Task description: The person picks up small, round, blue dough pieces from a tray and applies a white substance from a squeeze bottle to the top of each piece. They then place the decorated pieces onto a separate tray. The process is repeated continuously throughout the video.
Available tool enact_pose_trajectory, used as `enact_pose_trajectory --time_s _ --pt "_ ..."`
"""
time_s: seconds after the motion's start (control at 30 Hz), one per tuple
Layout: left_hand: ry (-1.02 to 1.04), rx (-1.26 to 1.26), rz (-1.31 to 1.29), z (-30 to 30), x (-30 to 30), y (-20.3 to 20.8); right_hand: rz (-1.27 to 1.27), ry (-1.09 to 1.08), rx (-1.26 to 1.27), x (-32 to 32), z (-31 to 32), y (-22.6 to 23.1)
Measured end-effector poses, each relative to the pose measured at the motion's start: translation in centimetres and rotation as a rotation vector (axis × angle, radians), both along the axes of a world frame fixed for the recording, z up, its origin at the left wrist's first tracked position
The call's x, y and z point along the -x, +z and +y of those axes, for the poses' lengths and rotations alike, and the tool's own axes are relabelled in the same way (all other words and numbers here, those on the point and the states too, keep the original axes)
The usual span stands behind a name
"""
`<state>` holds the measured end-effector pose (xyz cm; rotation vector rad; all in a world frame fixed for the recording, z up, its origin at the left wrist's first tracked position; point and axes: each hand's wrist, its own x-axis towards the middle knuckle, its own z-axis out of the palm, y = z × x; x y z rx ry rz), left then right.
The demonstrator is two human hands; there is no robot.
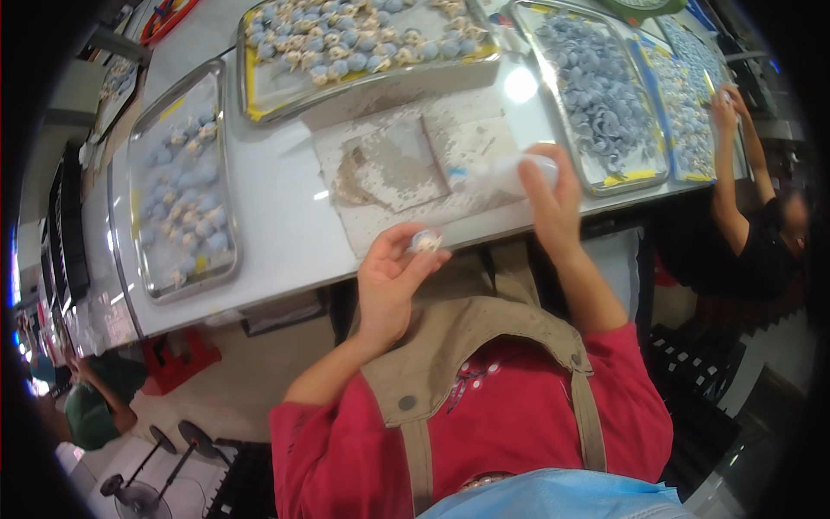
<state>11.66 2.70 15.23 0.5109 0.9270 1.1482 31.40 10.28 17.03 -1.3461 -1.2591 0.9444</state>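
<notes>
My left hand [387,281] pinches a small blue-and-cream figurine [424,241] between thumb and fingertips, just in front of the table's near edge. Up and to the right of it, my right hand [556,208] is wrapped round a white squeeze bottle [503,176]. The bottle lies tilted nearly flat, its blurred blue tip pointing left, apart from the figurine. Beneath the tip is a stained cardboard sheet [480,143] with a square, dirt-smeared board [393,164] on it.
Metal trays of small blue-and-cream figurines stand at left [223,130] and at the far side [372,71]. Right of the cardboard is a tray of grey-blue curved pieces [596,95]. Another person [735,225] works at far right; a person in green [99,406] is at lower left.
</notes>
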Motion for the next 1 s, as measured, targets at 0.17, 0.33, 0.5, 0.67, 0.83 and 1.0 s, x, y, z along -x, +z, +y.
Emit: enact_pose_trajectory --time_s 0.17,0.33,0.5,0.67,0.83,1.0 --pt "0.031 0.013 -0.021 0.2 0.2 -0.3 -0.390 -0.008 -0.099 -0.5 2.9 -2.9" --pt "0.025 0.010 0.002 0.3 0.1 -0.2 -0.805 -0.066 -0.465 -4.1 5.8 -1.8" --pt "-0.022 0.001 -0.003 0.4 -0.4 -0.3 -1.263 -0.210 -0.238 -8.6 12.8 0.0" --pt "-0.050 0.028 -0.011 0.4 -0.6 0.7 -1.467 -0.190 -0.154 -8.8 16.6 -1.7" --pt "-0.043 -0.023 -0.015 0.9 -1.4 0.8 -1.301 -0.270 -0.228 -9.2 15.7 -1.1" --pt "-0.020 -0.053 -0.059 1.5 -2.2 0.6 -0.855 -0.048 -0.640 -2.8 6.2 2.1"
